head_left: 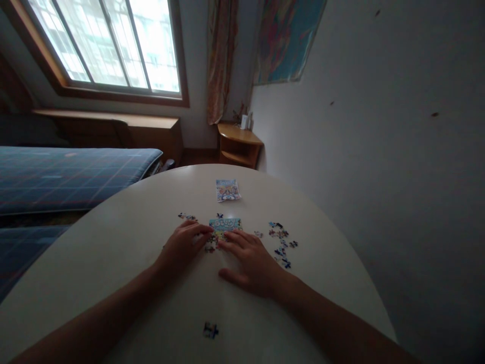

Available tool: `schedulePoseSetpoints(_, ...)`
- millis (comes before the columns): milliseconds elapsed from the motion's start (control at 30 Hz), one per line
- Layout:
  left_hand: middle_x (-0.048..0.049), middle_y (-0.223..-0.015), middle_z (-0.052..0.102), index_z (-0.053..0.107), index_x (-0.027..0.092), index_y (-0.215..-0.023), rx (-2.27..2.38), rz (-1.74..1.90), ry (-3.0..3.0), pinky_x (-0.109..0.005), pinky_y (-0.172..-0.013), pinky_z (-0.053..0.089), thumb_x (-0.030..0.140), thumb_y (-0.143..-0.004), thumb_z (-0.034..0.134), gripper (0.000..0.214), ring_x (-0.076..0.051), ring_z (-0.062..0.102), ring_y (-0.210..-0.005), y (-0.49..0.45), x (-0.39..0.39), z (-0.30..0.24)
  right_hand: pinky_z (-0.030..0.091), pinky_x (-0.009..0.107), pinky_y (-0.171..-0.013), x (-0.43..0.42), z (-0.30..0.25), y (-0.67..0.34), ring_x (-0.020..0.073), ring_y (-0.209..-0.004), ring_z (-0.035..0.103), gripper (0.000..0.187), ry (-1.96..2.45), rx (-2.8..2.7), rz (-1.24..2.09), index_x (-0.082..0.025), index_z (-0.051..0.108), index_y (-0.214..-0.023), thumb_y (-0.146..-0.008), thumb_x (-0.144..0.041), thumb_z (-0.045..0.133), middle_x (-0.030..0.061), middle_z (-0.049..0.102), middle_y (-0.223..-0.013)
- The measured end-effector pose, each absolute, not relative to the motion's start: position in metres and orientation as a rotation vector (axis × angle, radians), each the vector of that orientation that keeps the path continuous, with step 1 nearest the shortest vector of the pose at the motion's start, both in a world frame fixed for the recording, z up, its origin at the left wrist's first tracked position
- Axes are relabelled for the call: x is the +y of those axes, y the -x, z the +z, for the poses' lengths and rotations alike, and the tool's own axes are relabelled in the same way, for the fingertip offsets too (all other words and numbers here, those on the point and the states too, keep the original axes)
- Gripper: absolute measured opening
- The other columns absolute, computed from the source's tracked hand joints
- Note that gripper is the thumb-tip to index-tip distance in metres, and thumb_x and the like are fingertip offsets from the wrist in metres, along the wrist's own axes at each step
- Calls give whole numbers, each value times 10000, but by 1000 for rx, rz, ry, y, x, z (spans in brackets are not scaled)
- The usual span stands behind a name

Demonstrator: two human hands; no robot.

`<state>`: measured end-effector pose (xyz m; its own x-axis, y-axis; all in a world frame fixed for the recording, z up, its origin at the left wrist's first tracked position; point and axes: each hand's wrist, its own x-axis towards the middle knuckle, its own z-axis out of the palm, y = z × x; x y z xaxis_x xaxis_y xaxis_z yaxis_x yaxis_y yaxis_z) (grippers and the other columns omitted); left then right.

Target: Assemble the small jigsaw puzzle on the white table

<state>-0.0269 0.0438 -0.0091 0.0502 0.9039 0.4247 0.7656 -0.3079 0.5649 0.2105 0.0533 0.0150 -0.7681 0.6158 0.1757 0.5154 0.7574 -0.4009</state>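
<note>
A partly assembled jigsaw puzzle (226,223) with "BLUEY" lettering along its top lies flat on the white round table (159,318). My left hand (184,246) rests at its left edge, index fingertip touching it and thumb a little apart. Spread over the puzzle's lower right part is my right hand (250,260), fingers flat and thumb out to the side. The fingers hide much of the puzzle's lower half. A loose puzzle piece (209,249) lies just below it, between the hands.
Several loose pieces (279,233) are scattered right of my right hand. More pieces (187,217) lie beyond my left hand. One piece (210,330) sits near me. A printed picture sheet (228,190) lies toward the far edge. A bed (76,177) stands left, a wall (364,167) right.
</note>
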Motion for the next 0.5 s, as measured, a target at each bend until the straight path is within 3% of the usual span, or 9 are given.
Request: schedulePoseSetpoints(500,-31,-880,753,732,232,-890,1729,998,-2377,-401,-910,485,246,-900,596,137,-229,625,-923,23,39,-8,238,494,-1167,53,17,-210,293,-1430,317,661,883,-2712,475,-257,473,-1441,-879,-595,560,98,424,-1527)
